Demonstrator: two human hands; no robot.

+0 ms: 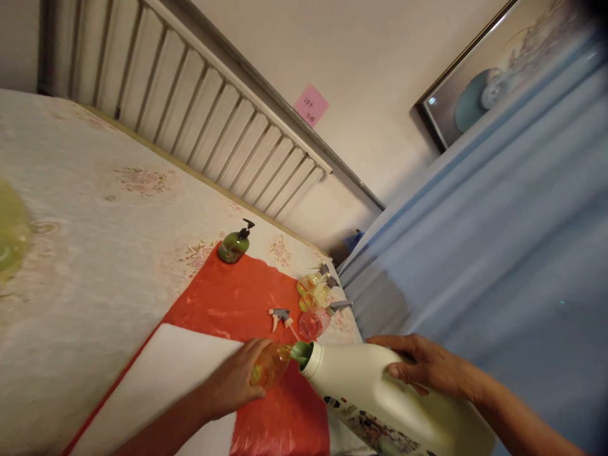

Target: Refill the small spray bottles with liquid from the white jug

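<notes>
- Table [95,266]: covered by a pale floral cloth. A blurred yellow-green object [12,234] sits at the far left edge; what it is cannot be told.
- White sheet [161,380] lies on the red sheet [228,297], under the left forearm.
- Green pump bottle [234,246] stands at the far corner of the red sheet, well apart from both hands.
- Left hand [237,380]: palm turned down and inward, fingers wrapped closed around the small bottle [272,364]. The small bottle is amber, tilted, and rests low over the red sheet with its open mouth toward the jug.
- Loose spray head [280,315] lies on the red sheet just beyond the small bottle.
- Spout [301,352] of the jug [380,396]: green, touching or just above the small bottle's mouth; blur hides the exact contact.
- Three capped spray bottles [313,297] stand in a cluster near the table's far right edge.
- Right hand [422,367]: lies over the jug's upper side, fingers curled closed onto the body, thumb toward the viewer. The jug lies nearly horizontal, spout to the left.
- Procedure note, as a judgement: keep the spout seated in the small mouth, raise the jug's base slowly, and hold the small bottle steady over the red sheet. A fast tilt would likely overflow so narrow an opening.
- Blue curtain [498,221] hangs at the right, beside the table.
</notes>
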